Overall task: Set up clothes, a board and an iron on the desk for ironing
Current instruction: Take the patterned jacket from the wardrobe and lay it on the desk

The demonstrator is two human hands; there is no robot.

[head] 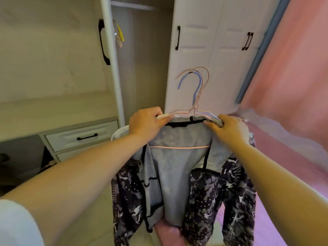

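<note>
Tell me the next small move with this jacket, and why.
Probably slip the jacket off the hangers. Both hands grip its shoulders, left hand and right hand, with a pink and a blue hanger inside the collar, and it hangs in the air by the open wardrobe. It cannot be laid flat until the hangers are out.

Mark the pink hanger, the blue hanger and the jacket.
pink hanger (179, 147): head view, on its lower bar.
blue hanger (199, 82): head view, on its hook.
jacket (170, 167): head view, on its grey lining.
</note>
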